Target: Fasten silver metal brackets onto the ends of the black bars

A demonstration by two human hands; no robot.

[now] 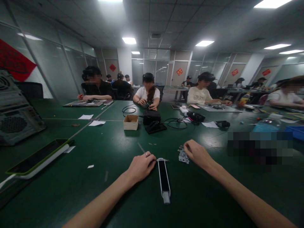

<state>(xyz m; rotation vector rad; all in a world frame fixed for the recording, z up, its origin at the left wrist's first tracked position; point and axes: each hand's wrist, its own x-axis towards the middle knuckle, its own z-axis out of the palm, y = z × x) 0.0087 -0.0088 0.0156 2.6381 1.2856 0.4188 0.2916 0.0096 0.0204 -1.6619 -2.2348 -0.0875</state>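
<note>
A long narrow device (163, 179) with a black panel, a pale frame and a grey end piece lies on the green table in front of me. At its far end is my left hand (142, 165), fingers curled and thumb and forefinger close to the frame's corner. A thin strip (141, 147) shows just beyond that hand; whether it is held, I cannot tell. To the right, my right hand (195, 152) bends its closed fingertips down beside small metal brackets (183, 156) and several tiny ring-like pieces (180, 148). What either hand pinches is hidden.
An open cardboard box (130, 123) and a black case (151, 117) stand ahead, with black cables (177, 123) to their right. A green-edged tablet-like device (39, 156) and a computer case (17, 110) are at left. Co-workers sit across the table.
</note>
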